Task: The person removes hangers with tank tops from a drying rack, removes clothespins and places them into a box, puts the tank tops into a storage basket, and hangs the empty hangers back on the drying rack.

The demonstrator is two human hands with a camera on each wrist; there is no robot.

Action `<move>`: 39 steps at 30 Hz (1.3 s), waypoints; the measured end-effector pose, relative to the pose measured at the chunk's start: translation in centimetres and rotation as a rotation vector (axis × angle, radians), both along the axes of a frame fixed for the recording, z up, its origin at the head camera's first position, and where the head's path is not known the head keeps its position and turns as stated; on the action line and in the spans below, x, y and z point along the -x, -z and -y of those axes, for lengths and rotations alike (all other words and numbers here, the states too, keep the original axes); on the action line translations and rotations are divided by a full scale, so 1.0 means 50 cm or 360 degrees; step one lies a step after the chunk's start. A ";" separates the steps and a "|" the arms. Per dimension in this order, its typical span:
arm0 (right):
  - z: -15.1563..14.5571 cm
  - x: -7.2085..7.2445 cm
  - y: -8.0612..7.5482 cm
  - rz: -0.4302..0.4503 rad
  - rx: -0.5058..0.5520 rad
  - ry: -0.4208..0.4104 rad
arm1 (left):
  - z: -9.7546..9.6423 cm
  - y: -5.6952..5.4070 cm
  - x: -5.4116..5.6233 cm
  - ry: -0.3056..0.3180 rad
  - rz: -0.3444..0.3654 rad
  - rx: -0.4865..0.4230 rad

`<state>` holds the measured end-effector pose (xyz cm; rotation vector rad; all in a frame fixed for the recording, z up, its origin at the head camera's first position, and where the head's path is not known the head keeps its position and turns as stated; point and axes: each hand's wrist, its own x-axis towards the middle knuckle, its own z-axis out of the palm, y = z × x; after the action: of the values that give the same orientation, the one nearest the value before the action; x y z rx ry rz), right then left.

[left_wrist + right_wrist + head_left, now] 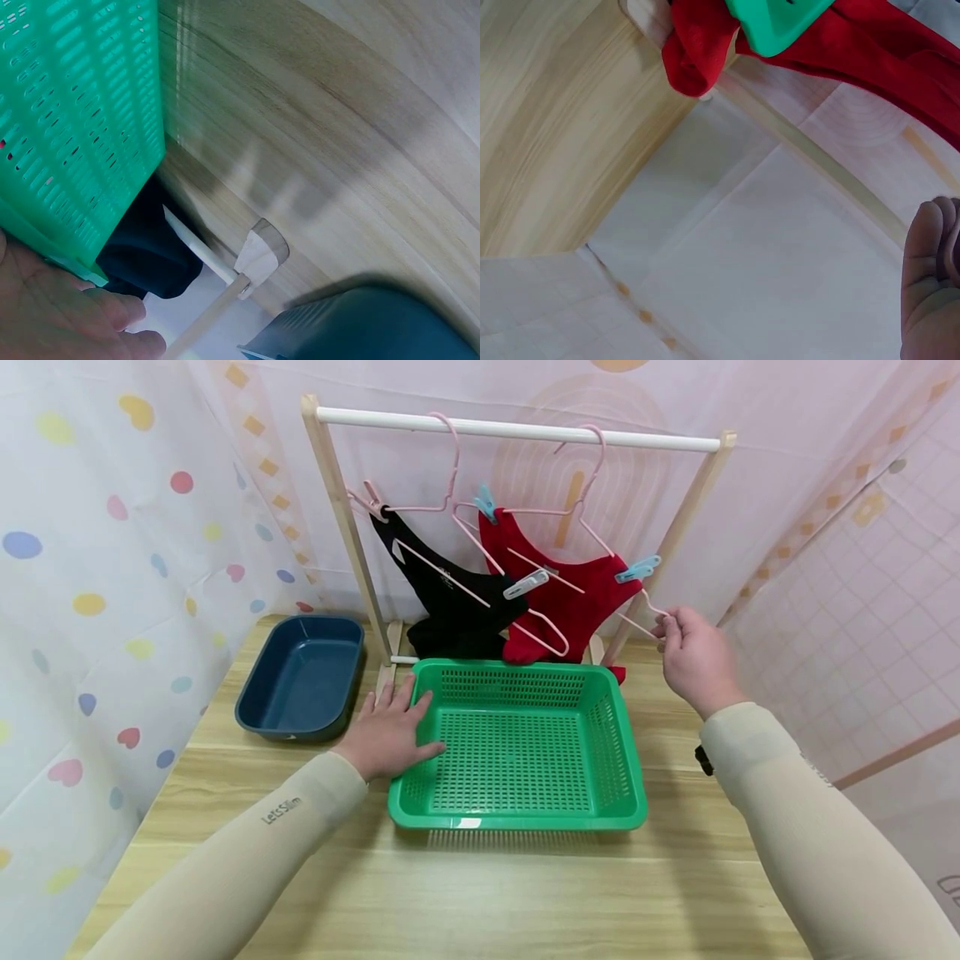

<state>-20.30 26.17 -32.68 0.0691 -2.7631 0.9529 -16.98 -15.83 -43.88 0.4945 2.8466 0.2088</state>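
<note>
In the head view my right hand [697,660] pinches the right end of a pink hanger [598,460] on the rack. Red underpants [570,610] hang from it by two blue clothespins [637,569]. To their left, black underpants [457,602] hang on another pink hanger [454,456], held by a pink clothespin [375,503] and a white clothespin [527,584]. My left hand [390,735] rests with spread fingers on the left rim of a green basket [517,822]. In the right wrist view the right hand's fingers [926,232] show only at the edge; the hanger is out of sight there.
A wooden rack with a white rail [517,429] stands at the table's back, behind the basket. A dark blue tub [300,677] sits left of the basket on the wooden table [525,893]. Patterned curtains [90,610] surround the table.
</note>
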 end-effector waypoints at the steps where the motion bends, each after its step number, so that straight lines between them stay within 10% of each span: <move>1: 0.001 -0.001 0.002 -0.0011 0.0044 0.0006 | 0.000 -0.001 -0.001 0.0000 -0.0001 -0.0003; 39: 0.005 -0.012 0.018 -0.0341 0.0503 0.0313 | -0.003 0.002 -0.001 -0.0009 0.0020 0.0018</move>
<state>-19.67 25.92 -33.56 -0.1401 -2.3458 1.2331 -16.96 -15.70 -43.98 0.4813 2.8357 0.1963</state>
